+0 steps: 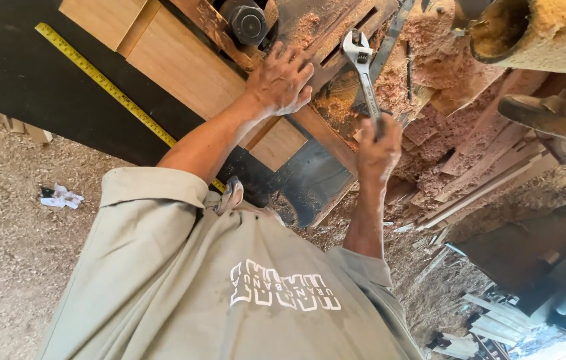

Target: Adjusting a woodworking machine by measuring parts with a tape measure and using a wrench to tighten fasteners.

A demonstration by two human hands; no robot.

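My left hand (279,83) lies flat, fingers spread, on a dusty wooden beam (326,137) of a saw bench, just below a large dark hex nut (249,23). My right hand (377,152) is closed around the lower handle of a silver adjustable wrench (363,67). The wrench stands upright with its open jaw at the top, in the air over the sawdust-covered machine frame and not touching the nut. Both forearms reach out from my beige shirt (183,287).
A yellow tape measure (106,85) lies across a black board (16,73) beside light wooden panels (183,63). Sawdust and scrap wood strips (476,167) are heaped to the right. A sawdust-coated cylinder (543,33) projects at the top right. Below is a dirt floor with litter (61,197).
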